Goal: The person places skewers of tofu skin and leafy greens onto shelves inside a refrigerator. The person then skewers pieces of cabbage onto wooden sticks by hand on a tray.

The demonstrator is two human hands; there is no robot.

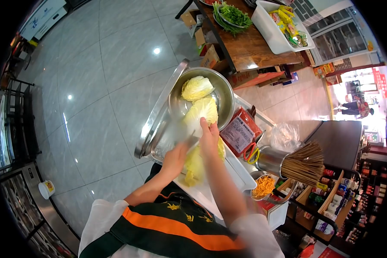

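My left hand (174, 160) is closed on a knife (193, 138), whose blade is smeared by motion. Close beside it, my right hand (208, 134) pinches the near end of a pale yellow napa cabbage piece (205, 107) that reaches over the rim of a round steel bowl (226, 92). A second cabbage piece (197, 88) lies inside that bowl. Under my wrists, more cabbage (195, 165) rests on a white board (238, 174), partly hidden by my right forearm.
A metal tray (148, 129) sits under the bowl. To the right are a red packet (244, 129), scissors (251, 154), a steel pot of brown sticks (303, 162) and a bowl of orange shreds (263, 186). Beyond stands a wooden table (245, 47) with a white bin (266, 26).
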